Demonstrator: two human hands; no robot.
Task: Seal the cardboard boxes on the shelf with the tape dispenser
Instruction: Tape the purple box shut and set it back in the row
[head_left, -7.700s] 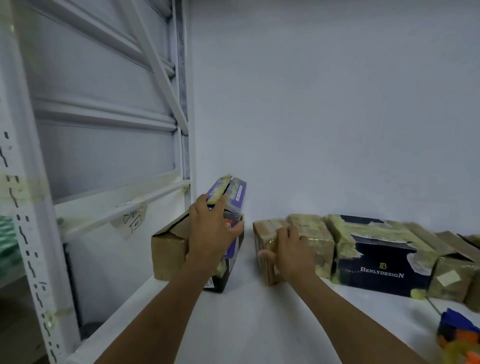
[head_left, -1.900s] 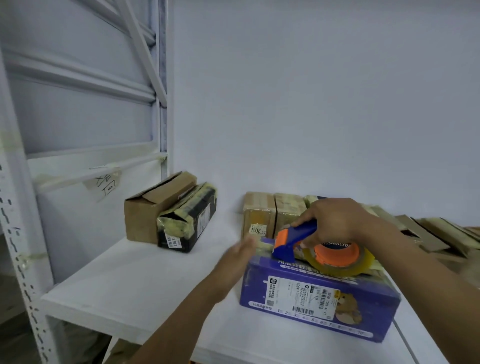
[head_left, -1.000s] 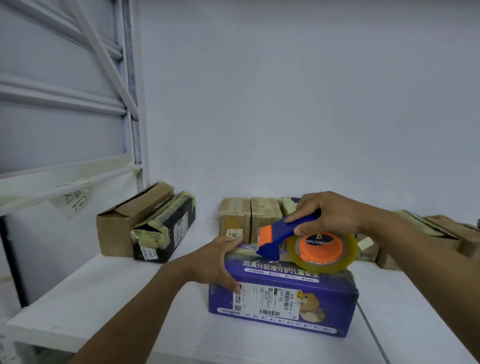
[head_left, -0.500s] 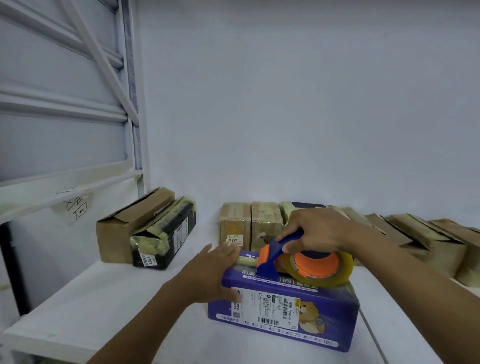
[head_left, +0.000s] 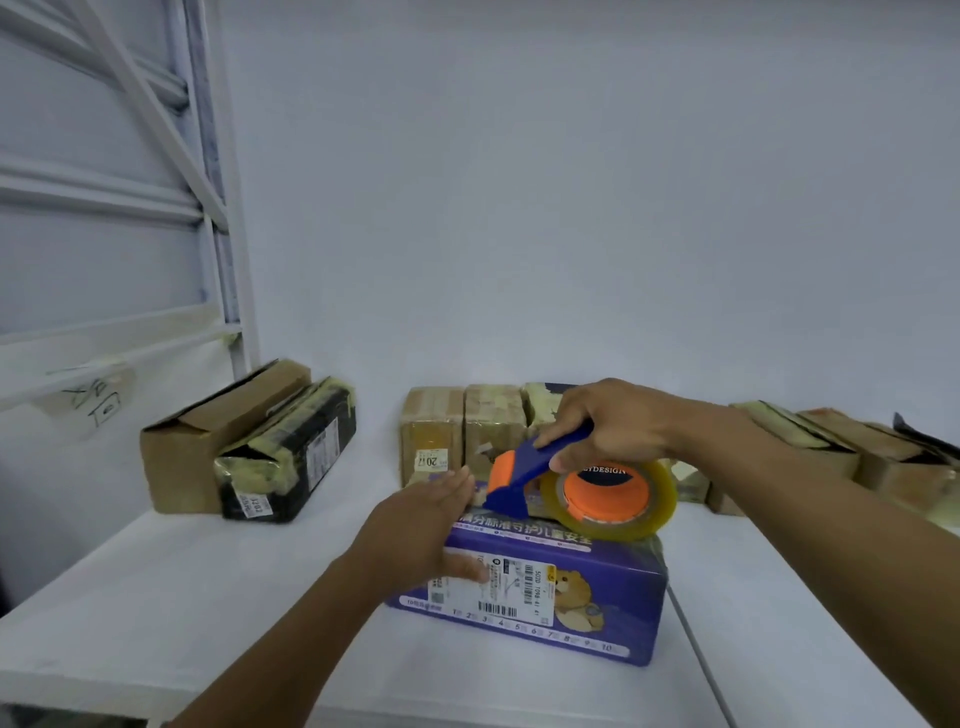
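Note:
A purple box (head_left: 582, 597) with a bear picture and a barcode label lies on the white shelf (head_left: 208, 597) in front of me. My right hand (head_left: 613, 426) grips the blue handle of the tape dispenser (head_left: 587, 488), whose orange hub and clear tape roll rest on the box's top. My left hand (head_left: 421, 530) lies over the box's left end with straight fingers on top and the thumb down its front face.
A brown carton (head_left: 208, 441) and a black taped box (head_left: 291, 457) stand at the back left. Several taped brown boxes (head_left: 457, 431) line the back wall, and more cartons (head_left: 831, 452) sit at the right. White rack struts (head_left: 218, 208) rise at the left.
My left hand has slid further onto the purple box's left end, thumb now down its front. The dispenser has tilted up a little on the box top.

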